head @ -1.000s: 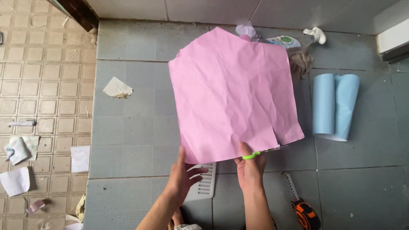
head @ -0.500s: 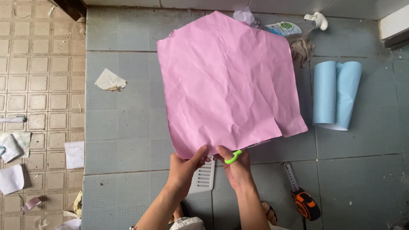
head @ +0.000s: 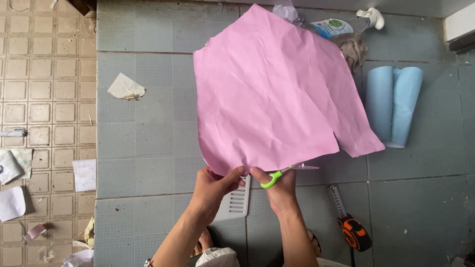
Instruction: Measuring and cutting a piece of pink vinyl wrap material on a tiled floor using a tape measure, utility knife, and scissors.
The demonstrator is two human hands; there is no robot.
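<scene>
While you look straight down at the grey tiled floor (head: 148,148), your left hand (head: 213,190) has its grip pinched on the near edge of a large, creased sheet of pink paper (head: 277,94), thumb on top and fingers underneath, so the sheet hangs spread out above the floor in front of you. Your right hand (head: 282,190) is just beside the left one, its grip closed through the handles of a pair of green-handled scissors (head: 277,175), whose blades lie along the same near edge of the paper and point to your right. Toward its right corner the sheet shows a slit running in from the edge. Under your hands a white plastic comb-like piece (head: 235,202) lies on the floor. To your right rests an orange and black tape measure (head: 354,232) with its tape partly drawn out, and further off a roll of light blue paper (head: 396,104). Beyond the pink sheet a spray bottle with a white trigger (head: 346,22) lies on its side next to a crumpled brownish cloth (head: 354,49). A torn scrap of whitish paper (head: 126,88) sits well apart to your left
</scene>
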